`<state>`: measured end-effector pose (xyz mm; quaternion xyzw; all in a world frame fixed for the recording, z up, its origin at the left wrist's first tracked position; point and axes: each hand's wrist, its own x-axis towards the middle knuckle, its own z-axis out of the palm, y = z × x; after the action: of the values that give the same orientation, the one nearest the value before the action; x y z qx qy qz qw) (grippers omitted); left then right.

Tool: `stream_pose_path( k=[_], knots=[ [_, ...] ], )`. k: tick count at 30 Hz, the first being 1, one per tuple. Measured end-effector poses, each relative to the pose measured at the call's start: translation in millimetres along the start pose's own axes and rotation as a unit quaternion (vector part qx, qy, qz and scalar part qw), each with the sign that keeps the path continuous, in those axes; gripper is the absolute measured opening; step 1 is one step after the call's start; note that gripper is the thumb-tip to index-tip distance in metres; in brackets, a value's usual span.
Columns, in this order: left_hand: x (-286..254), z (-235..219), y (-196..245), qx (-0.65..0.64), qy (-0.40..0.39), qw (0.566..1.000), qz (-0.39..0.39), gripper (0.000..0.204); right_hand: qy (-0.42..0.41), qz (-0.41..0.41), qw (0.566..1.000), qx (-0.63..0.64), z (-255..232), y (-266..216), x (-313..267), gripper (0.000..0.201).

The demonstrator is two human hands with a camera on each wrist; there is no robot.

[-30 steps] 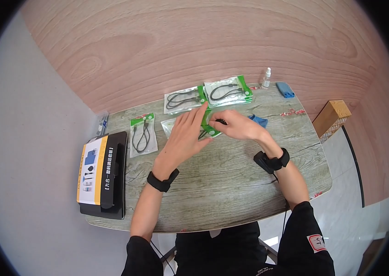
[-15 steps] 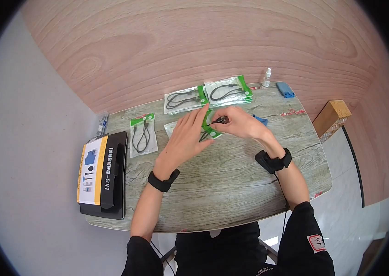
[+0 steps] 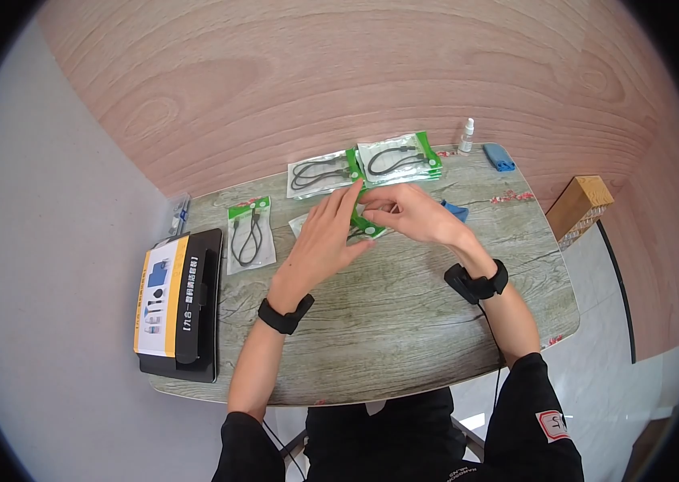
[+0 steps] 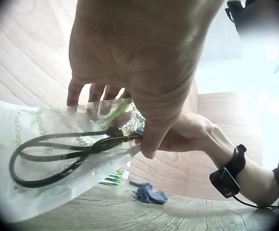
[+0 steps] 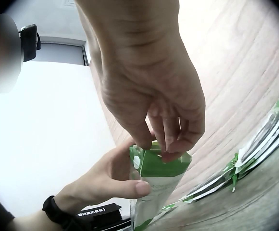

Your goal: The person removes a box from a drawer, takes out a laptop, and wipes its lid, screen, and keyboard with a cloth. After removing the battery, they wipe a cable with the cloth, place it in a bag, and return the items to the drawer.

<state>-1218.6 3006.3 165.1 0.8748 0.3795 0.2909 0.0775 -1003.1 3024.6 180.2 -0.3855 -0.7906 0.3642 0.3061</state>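
Note:
A clear bag with a green top is held up between the two hands. Through its plastic a looped black cable shows in the left wrist view. My left hand grips the bag near the top, thumb on one face and fingers behind it. At the green end my right hand has its bent thumb and fingers on the mouth's edge, as the right wrist view shows. Some right fingertips are hidden at the mouth, and no plug is visible there.
Bagged cables lie in two piles at the back, with one more bag to the left. A box rests on a black object at far left. Blue cloths and a small bottle are at right.
The dark plug seen at my right fingertips half a second ago is out of sight. My right fingers have shifted slightly at the bag's top; my left hand has barely moved.

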Motion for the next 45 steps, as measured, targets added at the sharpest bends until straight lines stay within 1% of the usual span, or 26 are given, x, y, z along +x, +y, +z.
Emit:
stream_pose_path(
  k=[2, 6, 14, 18, 21, 24, 27, 30, 33, 36, 39, 42, 45],
  knots=[
    [0, 0, 0, 0.002, 0.003, 1.000, 0.003, 0.095, -0.006, -0.015, 1.000, 0.007, 2, 6, 1, 0.031],
    [0, -3, 0, -0.009, -0.010, 1.000, -0.018, 0.094, -0.020, -0.037, 0.999, -0.007, 1, 6, 2, 0.031],
    [0, -6, -2, -0.015, 0.016, 0.999, -0.037, 0.092, -0.049, -0.029, 0.998, -0.022, 10, 15, 6, 0.049],
    [-1, -1, -6, 0.000, 0.020, 1.000, -0.011, 0.093, -0.063, -0.045, 0.997, -0.026, 15, 6, 2, 0.052],
    [-1, 0, -6, -0.006, 0.009, 1.000, -0.015, 0.093, -0.084, -0.011, 0.995, -0.053, 8, -8, 1, 0.048],
    [-1, -2, -8, -0.008, 0.006, 1.000, -0.025, 0.093, -0.037, -0.047, 0.998, -0.023, 10, 5, 3, 0.045],
    [-1, -5, -7, 0.009, 0.020, 0.999, -0.032, 0.092, 0.008, -0.048, 0.999, 0.020, 11, 10, 5, 0.043],
    [-1, -4, -7, 0.019, 0.030, 0.999, -0.042, 0.091, 0.036, -0.003, 0.999, -0.023, 10, 2, 5, 0.041],
    [-1, -3, -9, 0.028, 0.036, 0.998, -0.039, 0.090, -0.012, 0.023, 0.999, -0.020, 5, -14, 2, 0.039],
    [0, -3, -8, 0.023, 0.030, 0.999, -0.036, 0.089, -0.018, -0.015, 0.999, -0.025, 11, 0, 3, 0.038],
    [-1, -3, -8, 0.021, 0.027, 0.999, -0.034, 0.090, -0.041, 0.012, 0.999, -0.017, 10, -2, 3, 0.039],
    [-1, -4, -7, 0.021, 0.033, 0.999, -0.038, 0.090, 0.008, -0.032, 0.999, 0.013, 11, 2, 4, 0.040],
    [-1, -4, -8, 0.029, 0.039, 0.998, -0.040, 0.090, 0.028, -0.012, 0.999, 0.027, 11, 2, 5, 0.040]
  ],
)
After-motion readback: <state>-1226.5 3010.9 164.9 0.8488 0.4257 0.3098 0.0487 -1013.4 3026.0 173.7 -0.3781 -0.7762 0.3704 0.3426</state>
